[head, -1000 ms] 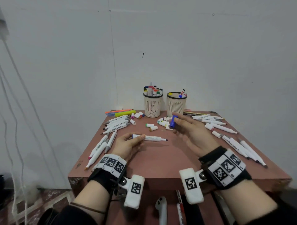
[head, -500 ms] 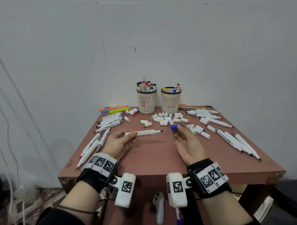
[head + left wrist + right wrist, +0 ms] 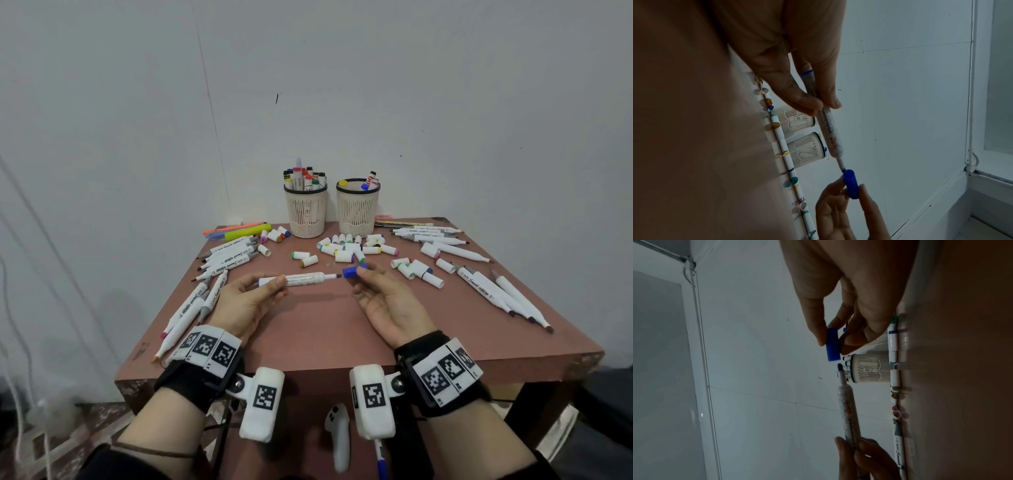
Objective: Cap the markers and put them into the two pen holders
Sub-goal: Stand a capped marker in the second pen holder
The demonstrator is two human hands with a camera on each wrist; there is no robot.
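Reddish-brown square table [image 3: 325, 329] set against a pale wall, its top flat and matte. At the far edge stand two cream pen holders, round, tapered and slotted with dark rims: the left holder [image 3: 306, 213] crowded with capped markers, the right holder [image 3: 357, 210] with only a few. Loose white markers [image 3: 228, 256] lie in rows at the left and right of the top, and short white cylindrical caps [image 3: 349, 247] with coloured ends are scattered just in front of the holders. Left hand [image 3: 244, 301], palm up above the near middle of the table, pinches the rear of a white marker [image 3: 305, 278] between thumb and fingers; the barrel is round and smooth, lies level, and its dark tip points right. Right hand [image 3: 390, 303] pinches a blue cap [image 3: 354, 270], a smooth plastic cylinder, between thumb and fingertips. The cap's open end faces the tip, just beside it and not yet over it
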